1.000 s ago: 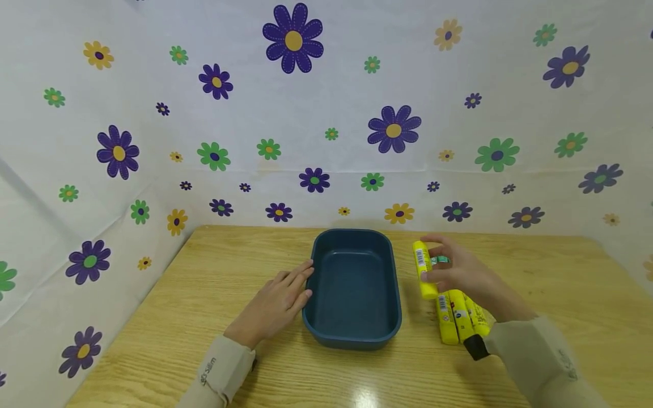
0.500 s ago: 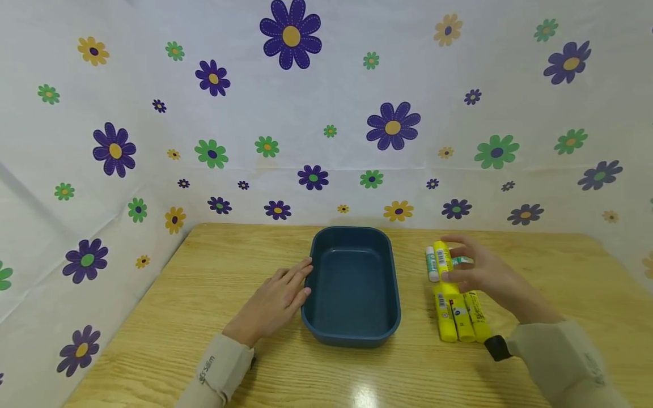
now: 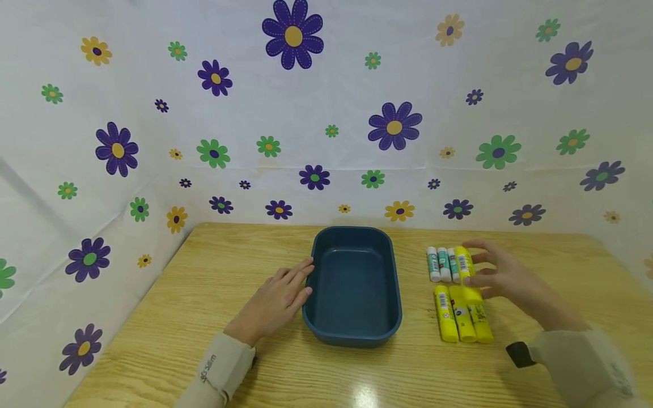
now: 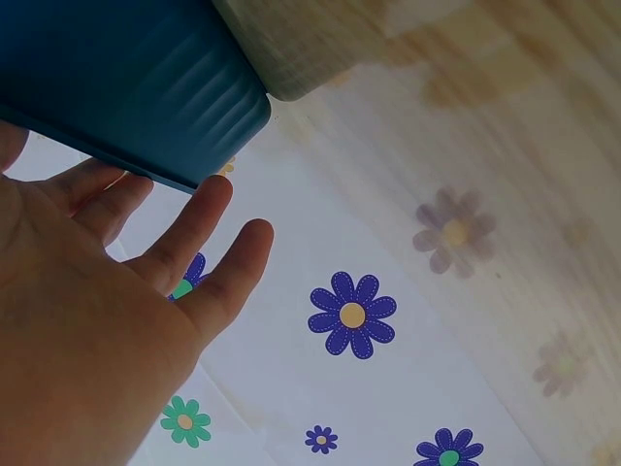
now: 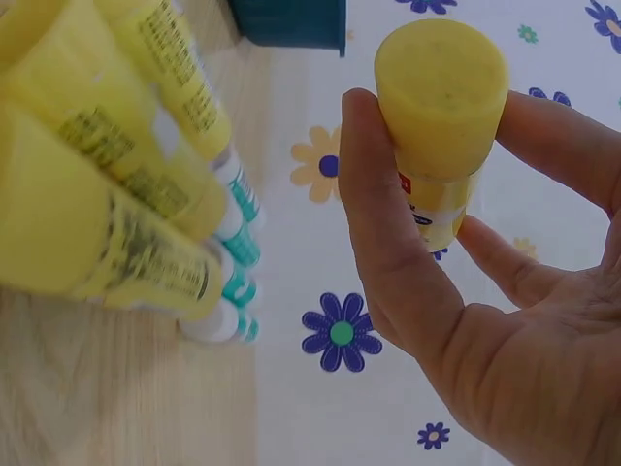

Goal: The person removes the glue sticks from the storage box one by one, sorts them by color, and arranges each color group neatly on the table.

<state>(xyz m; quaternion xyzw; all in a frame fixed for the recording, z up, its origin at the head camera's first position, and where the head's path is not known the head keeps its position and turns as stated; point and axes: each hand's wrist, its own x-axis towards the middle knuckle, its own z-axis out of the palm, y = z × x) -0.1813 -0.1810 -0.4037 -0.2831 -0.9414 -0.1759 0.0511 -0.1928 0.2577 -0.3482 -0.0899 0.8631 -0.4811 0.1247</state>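
My right hand pinches a yellow glue stick between thumb and fingers. In the right wrist view this glue stick is raised, its broad yellow end towards the camera. Below it, three yellow glue sticks lie side by side on the table. A row of smaller white-and-green glue sticks lies behind them, partly covered by the held one. My left hand rests on the left rim of a dark blue rectangular bin; in the left wrist view its fingers are extended, some touching the bin's rim.
The wooden table carries the bin at its middle and the glue sticks to the right of it. A white flower-patterned cloth hangs behind and along the left side.
My right hand has moved to the right with the yellow glue stick, uncovering more of the white-and-green glue sticks. The left hand and the bin have stayed in place.
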